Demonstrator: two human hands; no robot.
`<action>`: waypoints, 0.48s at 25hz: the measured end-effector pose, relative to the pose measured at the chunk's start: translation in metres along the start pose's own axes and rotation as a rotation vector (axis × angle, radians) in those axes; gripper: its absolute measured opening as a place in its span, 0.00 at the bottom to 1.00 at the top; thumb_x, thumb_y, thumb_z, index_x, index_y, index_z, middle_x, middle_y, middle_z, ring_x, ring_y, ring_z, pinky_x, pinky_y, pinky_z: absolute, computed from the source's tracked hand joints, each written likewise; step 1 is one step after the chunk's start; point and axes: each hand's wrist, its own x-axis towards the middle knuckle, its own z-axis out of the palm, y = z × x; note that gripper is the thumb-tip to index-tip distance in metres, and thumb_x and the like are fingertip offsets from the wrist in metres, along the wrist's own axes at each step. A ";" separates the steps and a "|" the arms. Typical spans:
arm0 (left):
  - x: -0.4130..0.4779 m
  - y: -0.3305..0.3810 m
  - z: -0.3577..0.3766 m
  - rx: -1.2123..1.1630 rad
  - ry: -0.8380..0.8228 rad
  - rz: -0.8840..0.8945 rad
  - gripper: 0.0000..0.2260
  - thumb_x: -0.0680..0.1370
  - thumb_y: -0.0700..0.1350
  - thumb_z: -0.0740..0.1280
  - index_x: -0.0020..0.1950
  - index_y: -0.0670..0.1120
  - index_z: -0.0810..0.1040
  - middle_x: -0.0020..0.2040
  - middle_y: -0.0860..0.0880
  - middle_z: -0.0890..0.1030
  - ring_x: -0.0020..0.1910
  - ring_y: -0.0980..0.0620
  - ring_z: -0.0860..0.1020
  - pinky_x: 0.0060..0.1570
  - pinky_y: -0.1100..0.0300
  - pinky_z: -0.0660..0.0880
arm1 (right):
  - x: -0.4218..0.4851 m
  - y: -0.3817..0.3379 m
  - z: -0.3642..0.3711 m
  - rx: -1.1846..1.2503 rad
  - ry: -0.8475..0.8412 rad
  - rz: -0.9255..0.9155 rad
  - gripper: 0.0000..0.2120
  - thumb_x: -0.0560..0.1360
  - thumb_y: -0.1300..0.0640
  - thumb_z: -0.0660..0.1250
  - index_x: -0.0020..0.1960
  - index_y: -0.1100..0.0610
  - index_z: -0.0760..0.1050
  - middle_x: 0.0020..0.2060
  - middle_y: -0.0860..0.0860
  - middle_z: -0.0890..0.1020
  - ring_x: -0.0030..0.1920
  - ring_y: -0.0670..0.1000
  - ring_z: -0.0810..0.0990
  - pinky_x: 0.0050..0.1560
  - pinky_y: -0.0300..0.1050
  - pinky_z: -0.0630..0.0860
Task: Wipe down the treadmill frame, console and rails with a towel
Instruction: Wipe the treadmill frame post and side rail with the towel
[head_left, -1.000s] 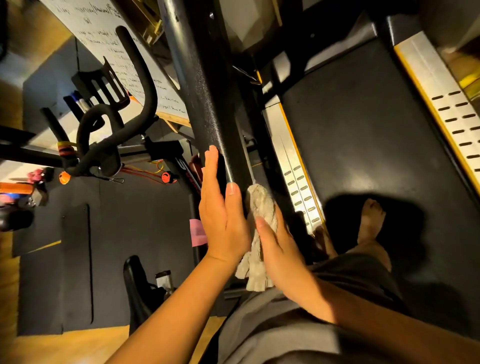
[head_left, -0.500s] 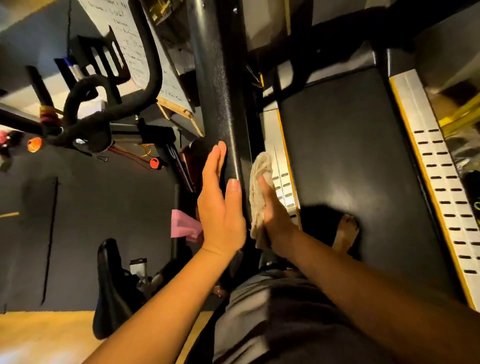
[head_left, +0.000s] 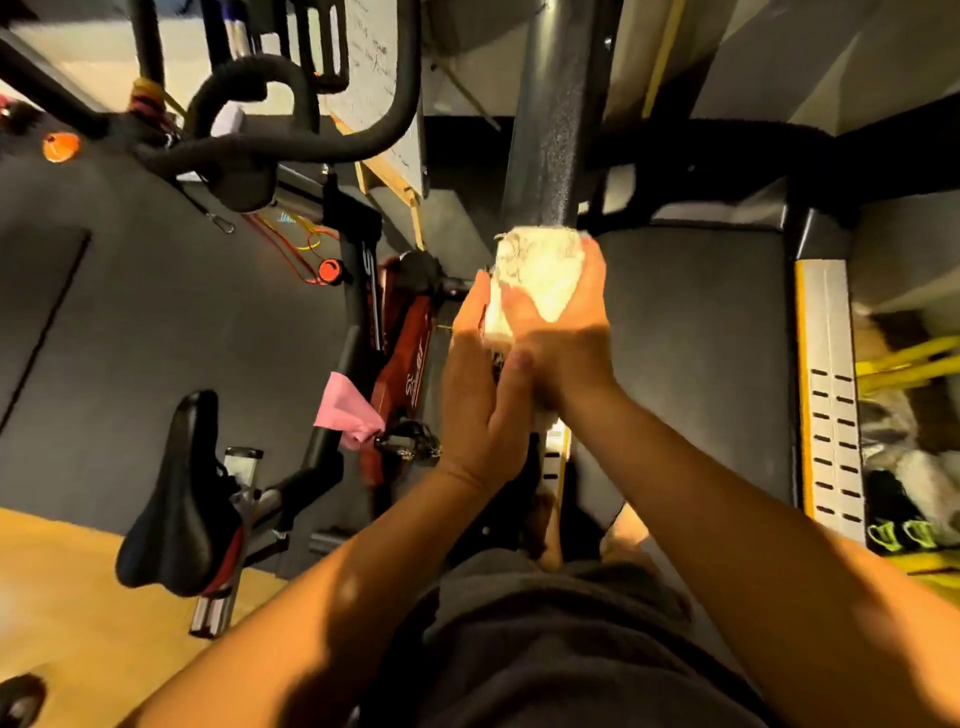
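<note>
Fingers of the right hand curled round the towel, thumb laid across its front face, so the cloth is clamped against the treadmill upright. Fingers of the left hand straight and held together, pressed flat along the towel's 9 o'clock side; left thumb lies against the heel of the right hand. The towel is pale and bunched, wrapped on the near face of the upright just above frame centre, its top edge meeting bare metal. A short tail of it hangs out below the right palm. The upright is a dark, speckled grey tube running from the towel toward 12 o'clock and out of frame. Both forearms are bare and enter from 6 o'clock. At 3 o'clock of the hands is the black treadmill belt, and beyond it the side rail, silver with a yellow edge and rows of dark slots. Another slotted strip shows just below the hands. One bare foot stands on the belt at 5 o'clock of the hands. Dark shorts fill the bottom centre. At 9 o'clock is an exercise bike with a red frame. Its black saddle is at 8 o'clock and its black handlebars at 10 o'clock. A pink cloth is draped on the bike between saddle and hands, and an orange knob sits near the stem. The bike stands on a dark mat; wooden floor at 7 o'clock. A whiteboard with blurred, unreadable writing leans at 11 o'clock. Lighting is dim and warm.
</note>
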 end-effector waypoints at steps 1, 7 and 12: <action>0.002 0.002 0.000 -0.032 -0.002 -0.009 0.39 0.78 0.67 0.54 0.76 0.37 0.58 0.69 0.52 0.71 0.68 0.53 0.72 0.65 0.45 0.72 | 0.009 -0.004 0.000 -0.040 0.027 0.003 0.44 0.68 0.43 0.71 0.77 0.47 0.52 0.71 0.51 0.68 0.69 0.53 0.70 0.66 0.52 0.73; 0.006 0.003 -0.012 -0.174 -0.003 -0.339 0.37 0.72 0.60 0.63 0.75 0.40 0.64 0.72 0.41 0.71 0.71 0.44 0.70 0.71 0.45 0.67 | -0.072 0.016 -0.007 0.072 -0.028 0.082 0.45 0.67 0.49 0.76 0.75 0.44 0.53 0.70 0.49 0.70 0.68 0.51 0.71 0.63 0.51 0.76; 0.025 0.010 -0.038 -0.493 -0.031 -0.610 0.36 0.81 0.65 0.43 0.75 0.40 0.66 0.73 0.44 0.71 0.73 0.48 0.69 0.76 0.51 0.57 | -0.103 0.015 -0.003 -0.095 0.011 0.100 0.44 0.67 0.46 0.76 0.75 0.46 0.54 0.68 0.47 0.71 0.64 0.47 0.72 0.55 0.31 0.69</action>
